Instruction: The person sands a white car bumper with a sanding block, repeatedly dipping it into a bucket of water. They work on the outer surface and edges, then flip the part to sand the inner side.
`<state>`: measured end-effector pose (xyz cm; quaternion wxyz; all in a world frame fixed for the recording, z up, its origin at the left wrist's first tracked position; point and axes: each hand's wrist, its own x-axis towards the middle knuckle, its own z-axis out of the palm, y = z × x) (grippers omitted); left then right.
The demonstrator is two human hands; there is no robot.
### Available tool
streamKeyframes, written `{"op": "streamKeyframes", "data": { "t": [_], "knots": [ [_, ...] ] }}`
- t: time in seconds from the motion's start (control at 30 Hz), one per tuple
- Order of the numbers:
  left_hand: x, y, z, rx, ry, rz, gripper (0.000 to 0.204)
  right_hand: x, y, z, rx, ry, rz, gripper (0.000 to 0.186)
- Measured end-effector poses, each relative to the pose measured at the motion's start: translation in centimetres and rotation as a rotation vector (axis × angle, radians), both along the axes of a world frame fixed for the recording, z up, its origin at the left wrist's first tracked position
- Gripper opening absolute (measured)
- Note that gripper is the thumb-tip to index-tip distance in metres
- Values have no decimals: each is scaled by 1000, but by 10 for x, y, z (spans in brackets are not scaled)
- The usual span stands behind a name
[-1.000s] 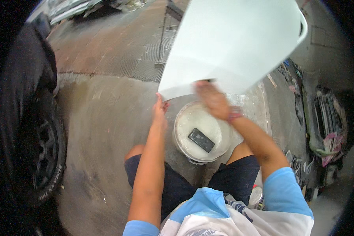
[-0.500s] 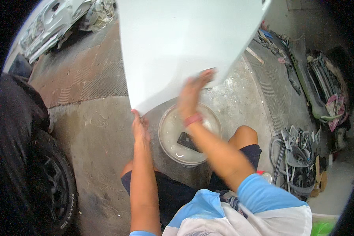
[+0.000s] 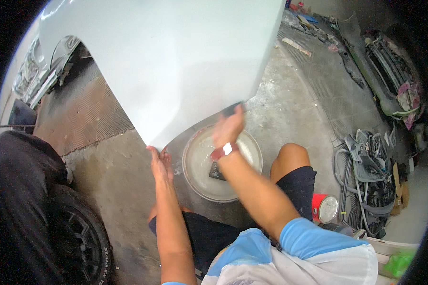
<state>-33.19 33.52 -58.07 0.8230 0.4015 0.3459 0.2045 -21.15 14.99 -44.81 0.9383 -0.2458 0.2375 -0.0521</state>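
Panel (image 3: 180, 61) wht; shorts (image 3: 295, 190) dk; can (image 3: 322, 207) red.

Left fingers (image 3: 154, 156) gripping, right forearm (image 3: 254, 192) slanting

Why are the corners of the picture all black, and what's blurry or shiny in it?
In the head view, the wide fisheye picture is round, so its corners go black; in the head view, the right hand looks smeared; also in the head view, the white panel has a pale shine near the top, while the black wheel sits in dim light.
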Motion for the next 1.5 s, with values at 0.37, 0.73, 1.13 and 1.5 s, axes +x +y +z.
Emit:
{"op": "streamKeyframes", "data": {
  "t": [0.37,0.73,1.13,1.5],
  "knots": [
    [8,10,-7,-44,16,76,73,-26,-15,-45,424,7,134,21],
    [10,-2,8,4,90,50,83,61,-103,-33,-559,-29,161,62],
    [7,14,-4,0,112,-13,96,108,-145,68,-1067,-816,55,54],
    [4,6,-14,-13,80,-21,86,184,-117,177,-1600,-1057,-479,66]
  ]
}}
